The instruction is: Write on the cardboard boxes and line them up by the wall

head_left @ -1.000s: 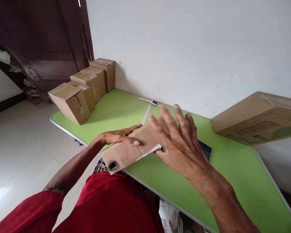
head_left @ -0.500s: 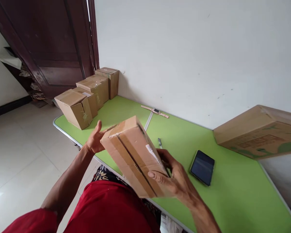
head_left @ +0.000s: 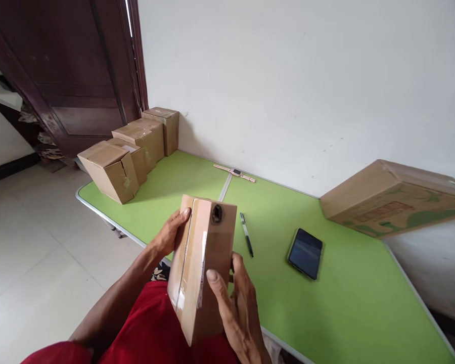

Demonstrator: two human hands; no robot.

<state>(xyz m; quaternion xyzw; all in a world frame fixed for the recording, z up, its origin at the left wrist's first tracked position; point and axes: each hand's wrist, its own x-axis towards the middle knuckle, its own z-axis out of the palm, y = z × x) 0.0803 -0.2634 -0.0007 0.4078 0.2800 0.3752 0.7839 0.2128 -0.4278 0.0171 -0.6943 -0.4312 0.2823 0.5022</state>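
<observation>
A taped cardboard box [head_left: 202, 268] is held up, tilted, in front of my red shirt at the table's near edge. A dark round hole or mark shows near the top of its right side, and clear tape and a white label strip run along a corner. My left hand [head_left: 173, 230] grips its upper left edge, thumb on the front face and the other fingers partly hidden behind. My right hand [head_left: 237, 303] is at the box's right side with thumb and fingers spread; whether the fingers bear its weight I cannot tell.
The green folding table [head_left: 345, 293] carries a pen [head_left: 246, 235], a phone [head_left: 306, 254] and a pink-strapped watch [head_left: 235, 173]. Several cardboard boxes [head_left: 119, 174] stand in a row at the left end. A larger printed box [head_left: 394, 202] leans by the wall at right.
The box has turned more upright, bringing its marked side into view. My left hand has gone from open beside it to gripping its edge. My right hand has loosened and shifted lower.
</observation>
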